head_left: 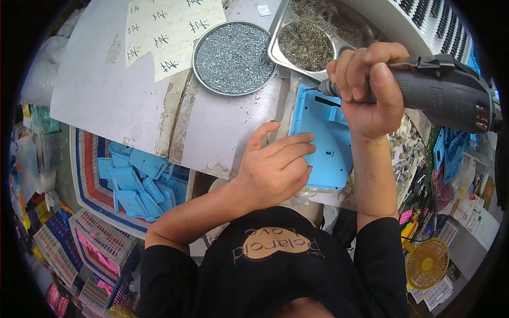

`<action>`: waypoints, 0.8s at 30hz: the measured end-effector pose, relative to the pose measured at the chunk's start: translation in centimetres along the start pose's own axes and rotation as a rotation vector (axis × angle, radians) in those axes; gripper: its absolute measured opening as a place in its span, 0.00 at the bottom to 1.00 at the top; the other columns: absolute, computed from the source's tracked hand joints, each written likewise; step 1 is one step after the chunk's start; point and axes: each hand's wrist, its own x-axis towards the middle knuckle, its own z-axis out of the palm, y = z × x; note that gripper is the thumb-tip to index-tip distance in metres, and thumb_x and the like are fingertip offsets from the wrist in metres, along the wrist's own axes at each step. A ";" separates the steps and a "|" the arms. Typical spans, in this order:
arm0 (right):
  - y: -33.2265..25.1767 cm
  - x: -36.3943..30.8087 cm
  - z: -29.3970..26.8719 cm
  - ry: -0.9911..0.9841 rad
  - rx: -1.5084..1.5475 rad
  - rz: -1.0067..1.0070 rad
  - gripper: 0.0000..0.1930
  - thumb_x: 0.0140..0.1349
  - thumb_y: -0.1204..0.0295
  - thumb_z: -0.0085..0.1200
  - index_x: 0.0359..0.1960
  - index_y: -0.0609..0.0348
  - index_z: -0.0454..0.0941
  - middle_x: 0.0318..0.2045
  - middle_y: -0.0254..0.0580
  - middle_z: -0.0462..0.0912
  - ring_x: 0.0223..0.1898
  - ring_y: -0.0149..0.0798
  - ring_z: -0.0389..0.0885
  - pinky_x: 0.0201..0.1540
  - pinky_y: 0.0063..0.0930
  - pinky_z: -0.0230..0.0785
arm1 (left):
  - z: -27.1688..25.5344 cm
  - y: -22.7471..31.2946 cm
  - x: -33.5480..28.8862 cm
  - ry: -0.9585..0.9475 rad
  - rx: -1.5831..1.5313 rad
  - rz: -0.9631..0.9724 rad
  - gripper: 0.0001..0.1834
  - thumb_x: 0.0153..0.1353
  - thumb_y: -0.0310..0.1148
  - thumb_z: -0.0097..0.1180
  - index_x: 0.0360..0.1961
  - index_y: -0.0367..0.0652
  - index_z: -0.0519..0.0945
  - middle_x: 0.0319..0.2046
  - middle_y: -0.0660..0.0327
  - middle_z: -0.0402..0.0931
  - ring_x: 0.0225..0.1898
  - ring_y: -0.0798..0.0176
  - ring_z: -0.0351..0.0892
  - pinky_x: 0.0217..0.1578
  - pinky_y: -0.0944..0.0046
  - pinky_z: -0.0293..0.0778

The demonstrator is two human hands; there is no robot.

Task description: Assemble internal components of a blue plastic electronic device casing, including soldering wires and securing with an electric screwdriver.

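Note:
My right hand [374, 90] is wrapped round a dark grey electric screwdriver [442, 95], held nearly level with its tip pointing left. The tip is at the upper left corner of a light blue plastic panel [326, 159] that lies on the worktable. The panel has a raised rim, a dark slot and small holes; my right hand and wrist cover part of it. My left hand [278, 169] rests at the panel's left edge, its fingers apart and reaching onto the surface, the uppermost digit raised off to the left.
A round metal tray [233, 58] full of small silver screws stands beyond my left hand. Beside it is a metal tray [305, 47] of brownish small parts. At lower left, a striped bag [87, 175] holds several blue pieces. A yellow round basket [427, 262] sits at lower right.

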 end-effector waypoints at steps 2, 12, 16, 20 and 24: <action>0.1 0.4 0.3 -0.010 -0.030 0.006 0.07 0.72 0.68 0.46 0.44 0.58 0.71 0.17 0.30 0.64 0.19 0.29 0.61 0.29 0.30 0.61 | 0.1 0.0 -0.1 0.007 0.019 -0.005 0.10 0.55 0.27 0.67 0.27 0.46 0.75 0.47 0.63 0.86 0.57 0.62 0.84 0.65 0.45 0.58; 0.5 1.1 1.9 0.108 -0.145 0.106 0.06 0.70 0.73 0.52 0.36 0.58 0.68 0.17 0.32 0.65 0.18 0.27 0.62 0.24 0.27 0.58 | 0.3 0.5 -0.1 0.027 0.066 -0.009 0.11 0.54 0.27 0.67 0.26 0.48 0.74 0.47 0.66 0.86 0.56 0.66 0.84 0.55 0.51 0.61; -2.2 0.5 3.1 0.098 -0.057 0.156 0.07 0.71 0.72 0.51 0.35 0.55 0.66 0.15 0.31 0.64 0.17 0.27 0.62 0.25 0.28 0.59 | 0.7 -0.2 -0.4 0.059 0.087 -0.007 0.11 0.54 0.27 0.67 0.27 0.48 0.74 0.48 0.66 0.86 0.56 0.67 0.84 0.53 0.53 0.60; -1.5 -0.8 3.8 0.096 -0.241 0.166 0.09 0.70 0.71 0.54 0.35 0.55 0.66 0.15 0.31 0.65 0.17 0.27 0.63 0.24 0.28 0.60 | 0.8 0.1 -0.8 0.063 0.086 -0.014 0.10 0.55 0.28 0.67 0.27 0.48 0.74 0.48 0.66 0.86 0.56 0.67 0.84 0.51 0.54 0.60; -0.9 -1.2 3.2 0.056 -0.305 0.133 0.08 0.70 0.71 0.54 0.36 0.57 0.67 0.15 0.31 0.66 0.17 0.27 0.63 0.25 0.28 0.61 | 0.7 0.4 -0.6 0.045 0.056 -0.045 0.09 0.56 0.28 0.66 0.29 0.48 0.76 0.49 0.66 0.86 0.56 0.67 0.84 0.51 0.54 0.60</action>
